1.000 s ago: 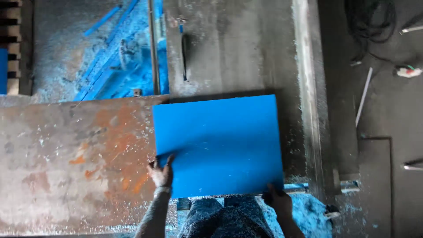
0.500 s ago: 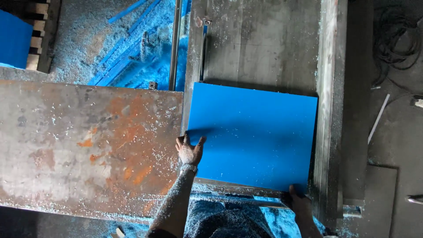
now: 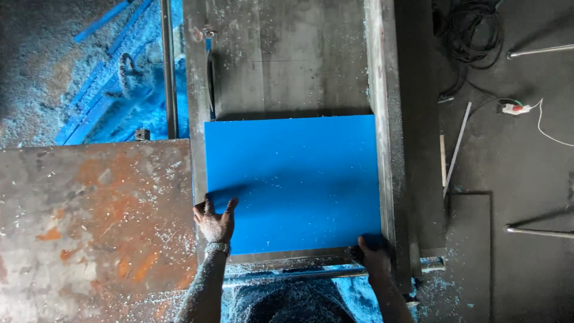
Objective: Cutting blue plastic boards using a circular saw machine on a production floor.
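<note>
Two hands at the near edge of a blue sheet (image 3: 293, 182). Left hand (image 3: 214, 222) laid flat on the sheet's near-left corner, fingers (image 3: 206, 206) spread wide apart and pointing away, thumb angled out to the right, palm down on the blue surface and partly over the metal beside it. Skin dusted with pale chips; a band at the wrist. Nothing pinched or gripped there, only pressed flat. Right hand (image 3: 373, 254) at the sheet's near-right corner, curled over the edge where the sheet meets the fence; fingers bunched together and dark, too shadowed to tell how far closed or whether wrapped under the sheet.

Sheet rectangular, bright uniform blue, smooth, lying flat on a grey metal saw table (image 3: 287, 60), flecked with a few pale specks near the front. Right edge tight against a long upright metal fence rail (image 3: 385, 149); left edge just beside a narrow slot in the table. Far edge casting a thin shadow on the bare metal behind.

Left of the table, a rusty orange-stained metal plate (image 3: 89, 227), strewn with chips. Beyond it, heaped blue shavings and strips (image 3: 95, 90). Right of the fence, dark floor with a coiled black cable (image 3: 472, 36) and a thin metal rod (image 3: 457, 149).
</note>
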